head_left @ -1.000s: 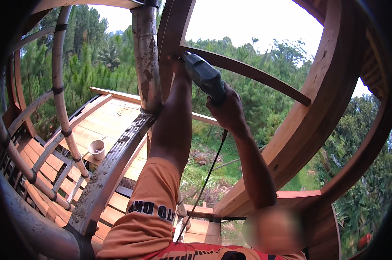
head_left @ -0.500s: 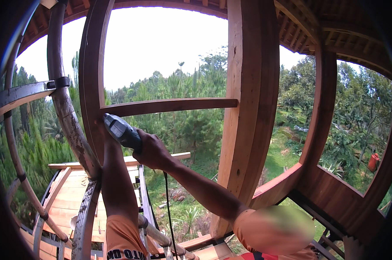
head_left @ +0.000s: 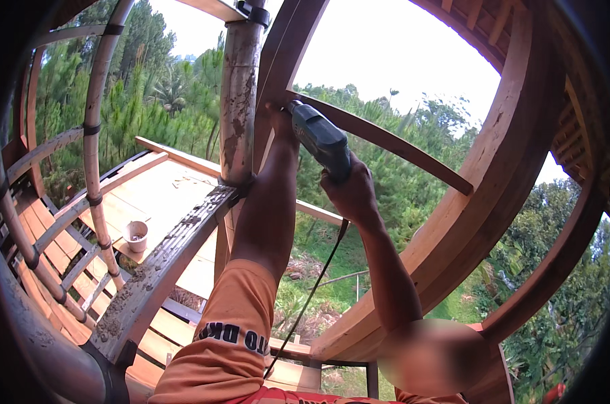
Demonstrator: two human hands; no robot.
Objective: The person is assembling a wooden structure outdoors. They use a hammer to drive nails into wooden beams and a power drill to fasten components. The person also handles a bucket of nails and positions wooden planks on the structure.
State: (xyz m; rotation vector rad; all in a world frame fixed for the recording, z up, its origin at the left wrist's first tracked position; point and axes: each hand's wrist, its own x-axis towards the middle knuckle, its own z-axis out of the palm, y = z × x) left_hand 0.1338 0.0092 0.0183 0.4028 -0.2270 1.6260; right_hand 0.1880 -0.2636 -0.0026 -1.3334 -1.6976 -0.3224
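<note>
1. My right hand [head_left: 350,192] is closed around the grip of the grey power drill [head_left: 320,138], which points up and to the left at the joint of the wooden frame.
2. My left hand [head_left: 281,121] is raised beside the drill tip, against the curved wooden beam [head_left: 278,60]; I cannot tell if it grips or only presses.
3. The thin crossbar [head_left: 386,141] meets the beam there, next to the rough metal post [head_left: 239,101].
4. The black cord [head_left: 311,296] hangs down between my arms.
5. I think the bit could slip toward my left fingers, because they are so close; the cord could also catch.
</note>
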